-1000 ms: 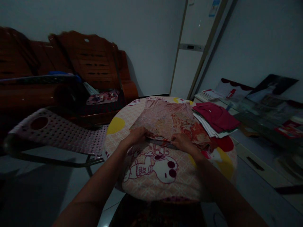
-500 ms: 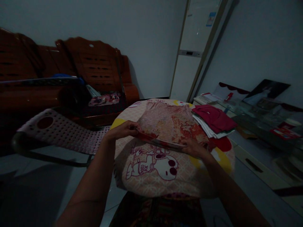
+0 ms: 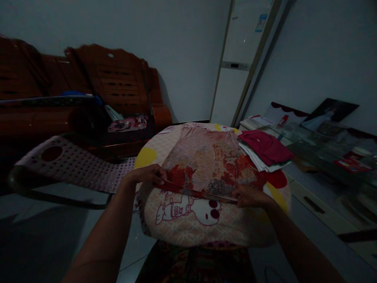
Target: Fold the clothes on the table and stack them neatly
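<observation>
A pinkish shirt (image 3: 203,157) with a red and brown pattern lies spread over the round table, its sleeves at the far side. My left hand (image 3: 151,175) pinches the left end of its near hem. At the right end of that hem, my right hand (image 3: 247,195) is closed on the fabric. The hem runs taut between both hands, just above the tablecloth (image 3: 182,232), which carries a cartoon dog print. To the right of the shirt sits a stack of folded clothes, with a dark pink garment (image 3: 265,146) on top and white cloth (image 3: 269,168) under it.
A woven chair (image 3: 85,167) stands left of the table. Behind it is a wooden sofa (image 3: 118,84) with clothing on its seat. On the right runs a glass-topped cabinet (image 3: 312,149) holding assorted items. A tall white air conditioner (image 3: 235,78) stands in the corner.
Both hands have drawn the shirt's hem toward me and down, so more of the patterned front lies stretched out. The hem now covers part of the cartoon print. The folded stack stays put.
</observation>
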`<state>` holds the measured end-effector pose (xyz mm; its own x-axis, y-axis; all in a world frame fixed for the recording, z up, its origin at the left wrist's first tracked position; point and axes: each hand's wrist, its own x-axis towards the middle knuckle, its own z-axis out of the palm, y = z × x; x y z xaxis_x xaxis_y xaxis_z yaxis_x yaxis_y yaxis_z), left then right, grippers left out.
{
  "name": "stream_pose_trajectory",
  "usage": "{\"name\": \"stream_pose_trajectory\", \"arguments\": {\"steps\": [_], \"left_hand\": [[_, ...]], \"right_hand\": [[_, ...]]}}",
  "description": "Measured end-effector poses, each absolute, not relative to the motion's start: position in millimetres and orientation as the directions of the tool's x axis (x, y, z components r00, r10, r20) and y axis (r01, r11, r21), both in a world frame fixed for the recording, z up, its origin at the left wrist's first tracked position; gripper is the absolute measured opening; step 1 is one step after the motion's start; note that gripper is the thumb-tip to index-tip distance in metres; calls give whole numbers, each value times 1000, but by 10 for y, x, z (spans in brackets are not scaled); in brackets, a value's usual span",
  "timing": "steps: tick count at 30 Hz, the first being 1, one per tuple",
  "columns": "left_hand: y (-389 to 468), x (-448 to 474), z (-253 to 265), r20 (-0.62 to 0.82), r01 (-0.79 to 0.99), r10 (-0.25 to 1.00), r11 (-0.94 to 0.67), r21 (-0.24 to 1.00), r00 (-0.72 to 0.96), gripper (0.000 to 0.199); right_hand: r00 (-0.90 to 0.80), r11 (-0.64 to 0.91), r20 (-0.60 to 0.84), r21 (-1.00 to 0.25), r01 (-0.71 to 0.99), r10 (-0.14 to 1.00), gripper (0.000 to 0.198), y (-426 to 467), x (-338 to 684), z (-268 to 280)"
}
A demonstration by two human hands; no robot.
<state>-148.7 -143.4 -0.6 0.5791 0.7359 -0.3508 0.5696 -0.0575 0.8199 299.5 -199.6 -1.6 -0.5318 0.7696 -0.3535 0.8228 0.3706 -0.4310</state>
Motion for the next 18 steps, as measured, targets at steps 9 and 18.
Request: {"name": "stream_pose_trajectory", "arguments": {"steps": [9,18], "left_hand": [[-1026,-1533,41,-250,628,886,-57,776,390,43],[350,-1101,-223,63,681,992,28,732,-109,46]], "right_hand": [[-554,85,-418,-739,668,720,37,-1757,2976,12],[-559,390,-54,-661,641,828,40,-1322,2537,-256]]}}
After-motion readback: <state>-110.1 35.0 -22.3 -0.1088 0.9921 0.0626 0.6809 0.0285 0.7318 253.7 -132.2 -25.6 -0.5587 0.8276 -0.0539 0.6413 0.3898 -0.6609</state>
